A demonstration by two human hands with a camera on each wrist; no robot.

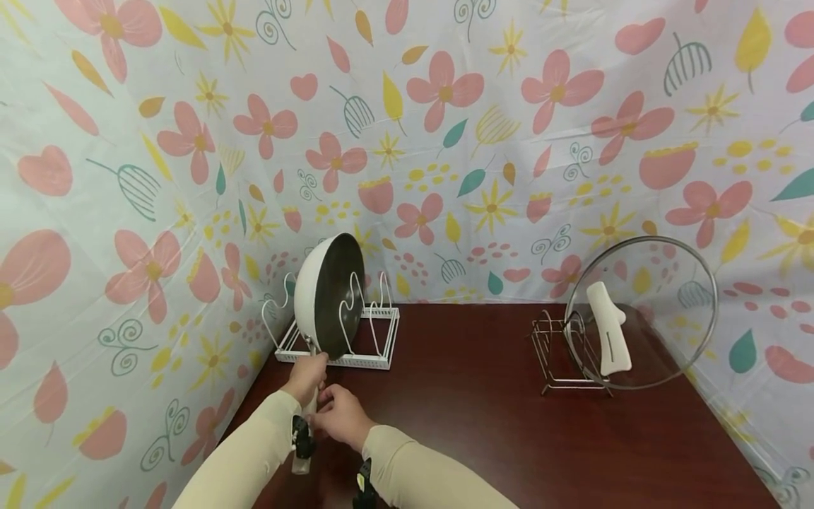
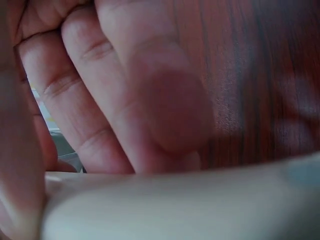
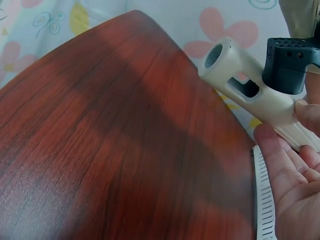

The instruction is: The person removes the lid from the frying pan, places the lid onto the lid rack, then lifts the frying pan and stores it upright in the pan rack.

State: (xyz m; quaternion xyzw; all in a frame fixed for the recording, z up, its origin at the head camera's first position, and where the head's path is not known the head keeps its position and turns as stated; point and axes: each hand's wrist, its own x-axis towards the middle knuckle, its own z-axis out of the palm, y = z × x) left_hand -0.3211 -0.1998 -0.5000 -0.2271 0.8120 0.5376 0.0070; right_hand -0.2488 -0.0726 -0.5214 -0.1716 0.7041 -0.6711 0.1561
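Observation:
A deep wok (image 1: 340,304), white outside and dark inside, stands on edge between the wire dividers of a white rack (image 1: 362,362). Its cream handle (image 3: 270,95) points toward me and has a hollow, slotted end. My left hand (image 1: 307,378) grips that handle close to the wok. Beside it, my right hand (image 1: 343,418) touches the handle's right side with relaxed fingertips. In the left wrist view, the fingers (image 2: 100,100) meet the handle (image 2: 165,205), and a blurred fingertip covers part of them.
On the right, a glass lid (image 1: 674,339) with a white handle (image 1: 608,332) leans in a small metal wire rack (image 1: 566,384). Everything stands on a dark red wooden table (image 1: 458,367). A flower-patterned curtain (image 1: 445,162) closes off the back and left sides.

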